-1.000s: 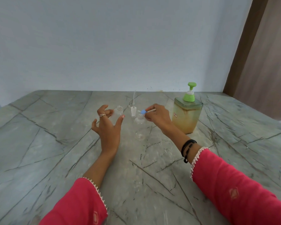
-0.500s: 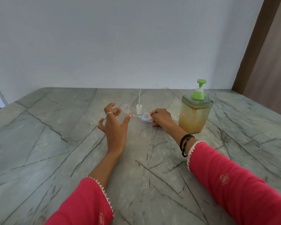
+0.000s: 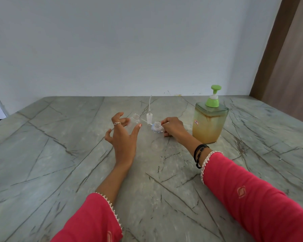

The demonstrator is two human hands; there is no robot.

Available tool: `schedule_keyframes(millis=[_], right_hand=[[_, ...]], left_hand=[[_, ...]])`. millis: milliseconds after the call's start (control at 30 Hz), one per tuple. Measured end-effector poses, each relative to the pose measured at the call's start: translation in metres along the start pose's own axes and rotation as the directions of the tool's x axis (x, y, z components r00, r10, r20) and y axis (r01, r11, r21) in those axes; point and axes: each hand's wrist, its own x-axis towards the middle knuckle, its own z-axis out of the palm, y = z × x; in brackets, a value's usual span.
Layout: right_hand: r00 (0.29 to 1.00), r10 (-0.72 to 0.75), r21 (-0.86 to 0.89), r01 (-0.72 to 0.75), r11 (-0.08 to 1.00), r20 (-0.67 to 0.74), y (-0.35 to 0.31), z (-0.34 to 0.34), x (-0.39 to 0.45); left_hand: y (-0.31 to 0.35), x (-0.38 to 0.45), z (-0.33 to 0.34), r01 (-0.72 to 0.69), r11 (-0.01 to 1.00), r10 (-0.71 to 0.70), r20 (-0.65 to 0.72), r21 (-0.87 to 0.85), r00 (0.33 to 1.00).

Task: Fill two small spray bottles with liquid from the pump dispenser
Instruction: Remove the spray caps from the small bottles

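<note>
On the surface [image 3: 59,154] I see both bottles uncapped and seemingly empty, filling not begun: my right hand [image 3: 173,129] pinches one bottle [image 3: 157,128], my left hand [image 3: 123,137] hovers with released fingers behind the other bottle [image 3: 136,119], pump dispenser [image 3: 209,123] untouched.

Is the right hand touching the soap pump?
Apart. The head view shows bare table between the right hand and the soap pump.

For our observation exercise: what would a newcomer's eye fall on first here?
The green-topped pump dispenser stands at the right of the grey table. At the centre, the right hand touches a clear bottle; the left hand hovers, fingers spread, by another. Pink sleeves fill the foreground.
</note>
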Motion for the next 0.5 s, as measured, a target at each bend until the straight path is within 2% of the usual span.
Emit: schedule_keyframes(millis=[167,500], right_hand=[[0.999,-0.030,-0.013,0.030,0.999,-0.018,0.001,-0.004,-0.002],[0.946,-0.311,-0.177,0.292,0.940,-0.092,-0.005,-0.014,-0.030]], left_hand=[[0.003,0.000,0.000,-0.011,1.000,0.011,-0.001,-0.005,1.000],[0.021,-0.005,-0.002,-0.196,0.980,0.195,0.019,0.024,0.981]])
